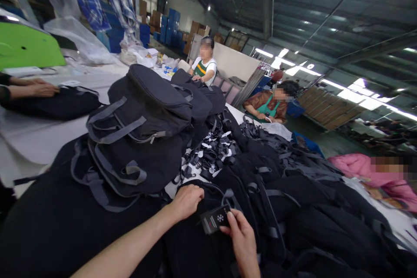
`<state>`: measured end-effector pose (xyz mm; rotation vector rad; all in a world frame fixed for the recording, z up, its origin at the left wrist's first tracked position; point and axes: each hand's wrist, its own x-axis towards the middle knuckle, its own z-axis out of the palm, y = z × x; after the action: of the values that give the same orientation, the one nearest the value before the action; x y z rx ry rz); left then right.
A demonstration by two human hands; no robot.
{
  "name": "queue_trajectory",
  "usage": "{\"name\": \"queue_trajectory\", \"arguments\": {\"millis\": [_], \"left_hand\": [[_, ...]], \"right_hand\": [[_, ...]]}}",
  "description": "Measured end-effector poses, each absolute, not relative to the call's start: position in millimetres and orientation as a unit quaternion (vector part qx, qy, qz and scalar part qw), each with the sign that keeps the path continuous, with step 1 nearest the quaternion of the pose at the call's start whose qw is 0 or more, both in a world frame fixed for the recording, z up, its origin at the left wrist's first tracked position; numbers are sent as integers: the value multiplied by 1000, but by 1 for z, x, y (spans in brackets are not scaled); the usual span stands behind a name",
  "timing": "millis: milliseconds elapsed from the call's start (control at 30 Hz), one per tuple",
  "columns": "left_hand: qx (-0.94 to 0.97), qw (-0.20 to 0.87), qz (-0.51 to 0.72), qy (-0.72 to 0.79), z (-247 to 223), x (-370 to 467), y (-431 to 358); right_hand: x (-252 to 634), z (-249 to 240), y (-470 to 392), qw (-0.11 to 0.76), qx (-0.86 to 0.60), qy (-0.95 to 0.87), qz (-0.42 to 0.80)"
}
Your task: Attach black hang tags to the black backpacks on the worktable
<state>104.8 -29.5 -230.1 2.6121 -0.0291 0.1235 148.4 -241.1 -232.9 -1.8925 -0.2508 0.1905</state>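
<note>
My right hand (239,230) pinches a small black hang tag (213,220) with white print and a snowflake-like mark, between thumb and fingers. My left hand (188,201) is closed on the top edge of a black backpack (190,239), just left of the tag. Grey webbing loops (231,197) show behind the tag. Whether the tag is fastened to the backpack cannot be made out.
Stacked black backpacks (153,95) rise to my left, and more black bags (325,208) spread to my right. Loose straps and white tags (215,152) lie between them. A co-worker's hands (35,87) rest on a black bag at far left. Other people work across the table.
</note>
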Motion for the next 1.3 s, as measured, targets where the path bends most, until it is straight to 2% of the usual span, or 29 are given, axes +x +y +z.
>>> {"name": "queue_trajectory", "arguments": {"millis": [33,167,233,367,567,667,833,1000,1100,1200,1300], "left_hand": [[962,269,47,-6,-231,110,-31],[958,284,30,-3,-234,125,-34],[958,285,16,-4,-236,128,-35],[960,280,-17,-4,-243,133,-39],[961,271,-39,44,-261,149,-46],[957,282,-21,60,-267,153,-42],[944,329,22,4,-269,151,-39],[852,487,102,-167,-270,148,-57],[806,565,44,-174,-271,148,-70],[746,656,-26,-111,-273,147,-79],[697,715,-43,-44,-278,146,-85]], "right_hand": [[156,-234,-244,511,-846,-146,48],[174,-236,-250,168,-949,-258,-66],[176,-234,-251,64,-963,-255,-60],[177,-231,-251,-41,-975,-220,-10],[188,-233,-249,-81,-964,-255,-12],[196,-234,-249,-23,-957,-290,11],[206,-241,-256,236,-925,-281,100],[213,-249,-265,420,-852,-156,270],[213,-248,-268,516,-776,-143,332],[210,-246,-269,515,-772,-192,320],[205,-249,-272,495,-801,-205,266]]}}
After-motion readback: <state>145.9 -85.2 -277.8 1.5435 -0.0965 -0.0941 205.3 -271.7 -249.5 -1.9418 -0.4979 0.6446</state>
